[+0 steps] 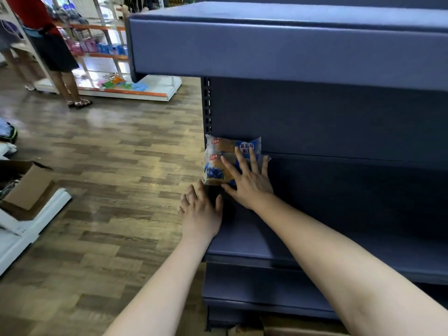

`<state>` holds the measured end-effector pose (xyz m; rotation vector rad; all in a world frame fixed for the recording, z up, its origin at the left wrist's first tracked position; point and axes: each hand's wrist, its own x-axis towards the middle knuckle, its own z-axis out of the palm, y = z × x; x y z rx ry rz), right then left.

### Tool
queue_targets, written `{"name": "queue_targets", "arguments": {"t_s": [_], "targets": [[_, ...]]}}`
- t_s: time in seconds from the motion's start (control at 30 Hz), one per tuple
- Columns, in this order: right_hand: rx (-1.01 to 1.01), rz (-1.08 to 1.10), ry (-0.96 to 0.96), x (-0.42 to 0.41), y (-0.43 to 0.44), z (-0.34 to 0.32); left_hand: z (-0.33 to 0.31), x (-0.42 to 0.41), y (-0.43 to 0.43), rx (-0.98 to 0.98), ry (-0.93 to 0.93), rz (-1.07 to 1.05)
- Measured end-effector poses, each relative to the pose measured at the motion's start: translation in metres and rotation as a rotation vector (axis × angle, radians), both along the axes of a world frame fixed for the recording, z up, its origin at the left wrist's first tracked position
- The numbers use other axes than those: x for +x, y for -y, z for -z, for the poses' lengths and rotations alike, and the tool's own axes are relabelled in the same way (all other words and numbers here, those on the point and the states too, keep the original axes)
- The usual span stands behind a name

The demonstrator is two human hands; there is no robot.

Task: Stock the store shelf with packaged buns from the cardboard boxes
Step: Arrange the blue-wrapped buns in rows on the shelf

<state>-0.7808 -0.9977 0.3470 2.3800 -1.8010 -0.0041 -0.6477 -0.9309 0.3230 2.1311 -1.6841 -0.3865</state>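
Observation:
Two packaged buns lie at the back left corner of the dark blue shelf (315,243). The rear bun pack (230,144) leans against the back panel. The front bun pack (215,169), printed with blueberries, lies just before it. My right hand (249,180) rests flat on the front pack with its fingers spread and straight. My left hand (201,212) lies on the shelf's left edge just in front of the packs, fingers relaxed, holding nothing.
An upper blue shelf (291,52) overhangs the hands. A lower shelf (254,301) sits below. An open cardboard box (26,187) rests on a white shelf base at the left. A person (48,44) stands by white shelving across the wooden floor.

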Motion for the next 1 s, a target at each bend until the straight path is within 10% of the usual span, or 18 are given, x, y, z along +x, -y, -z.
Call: {"name": "queue_targets", "arguments": {"t_s": [0.5,1.0], "targets": [[0.042,0.023,0.129,-0.048,-0.061,-0.009,-0.006,-0.001,-0.008,-0.091,0.091,0.025],[-0.025,0.370,0.150,-0.221,-0.198,-0.021,-0.026,-0.177,-0.092,-0.348,0.276,0.674]]}}
